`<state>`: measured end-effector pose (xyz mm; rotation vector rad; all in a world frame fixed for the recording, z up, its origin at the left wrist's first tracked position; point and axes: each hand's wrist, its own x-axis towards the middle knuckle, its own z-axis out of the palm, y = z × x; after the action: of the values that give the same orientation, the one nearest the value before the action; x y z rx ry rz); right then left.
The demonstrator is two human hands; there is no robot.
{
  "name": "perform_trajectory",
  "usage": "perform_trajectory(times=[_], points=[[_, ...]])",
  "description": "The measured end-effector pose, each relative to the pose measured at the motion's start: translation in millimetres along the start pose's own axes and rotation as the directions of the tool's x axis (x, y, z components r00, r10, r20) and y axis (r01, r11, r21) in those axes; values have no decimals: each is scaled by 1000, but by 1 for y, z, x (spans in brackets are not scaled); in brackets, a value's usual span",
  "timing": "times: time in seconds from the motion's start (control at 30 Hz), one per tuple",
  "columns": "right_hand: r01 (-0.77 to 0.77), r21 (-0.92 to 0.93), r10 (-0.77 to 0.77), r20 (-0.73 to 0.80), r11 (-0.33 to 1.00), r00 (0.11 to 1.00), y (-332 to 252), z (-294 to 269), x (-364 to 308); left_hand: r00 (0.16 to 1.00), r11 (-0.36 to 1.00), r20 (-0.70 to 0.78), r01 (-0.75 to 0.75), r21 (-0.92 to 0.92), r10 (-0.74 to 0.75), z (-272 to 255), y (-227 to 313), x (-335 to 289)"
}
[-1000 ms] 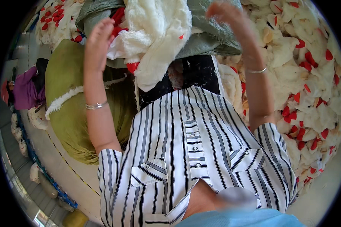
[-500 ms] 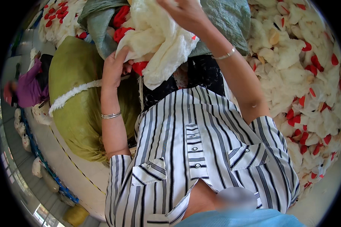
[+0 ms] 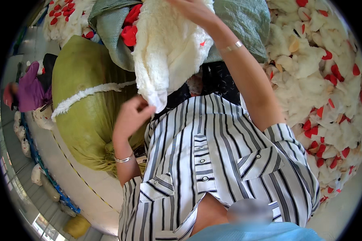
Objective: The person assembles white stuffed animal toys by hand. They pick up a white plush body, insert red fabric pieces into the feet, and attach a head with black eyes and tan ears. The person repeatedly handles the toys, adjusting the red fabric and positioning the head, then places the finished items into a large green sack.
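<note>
A cream-white plush fabric piece hangs from the upper edge over my lap, its narrow lower end showing a smooth white lining. My left hand pinches the tip of that narrow end between thumb and forefinger. Higher up, my right hand lies over the plush piece; its fingers are blurred and cut off by the picture's edge, so their grip is hidden. Behind the plush, a grey-green woven sack spreads across my knees. Red fabric pieces show in its folds on the left.
A full olive sack tied with a fluffy white strip stands at my left. A big heap of white plush pieces with red bits fills the right. A person in purple sits far left, near blue-edged goods.
My left hand has moved down from the plush's upper left side to its lower tip. The plush piece now hangs straighter and longer. My right hand stays near the top edge.
</note>
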<state>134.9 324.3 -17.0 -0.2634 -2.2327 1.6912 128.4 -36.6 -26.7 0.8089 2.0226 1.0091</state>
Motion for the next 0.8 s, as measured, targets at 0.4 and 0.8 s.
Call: perform_trajectory(times=[0.4,0.8], points=[[-313,527,502,-264,790,824,9,76,-152,944,915,-329,-100,-390,-37,-6,4,117],[-274,269,367,-410,924,835,23,-31,-165,991,987,-95,-104,-121,92,-41,-17,93]])
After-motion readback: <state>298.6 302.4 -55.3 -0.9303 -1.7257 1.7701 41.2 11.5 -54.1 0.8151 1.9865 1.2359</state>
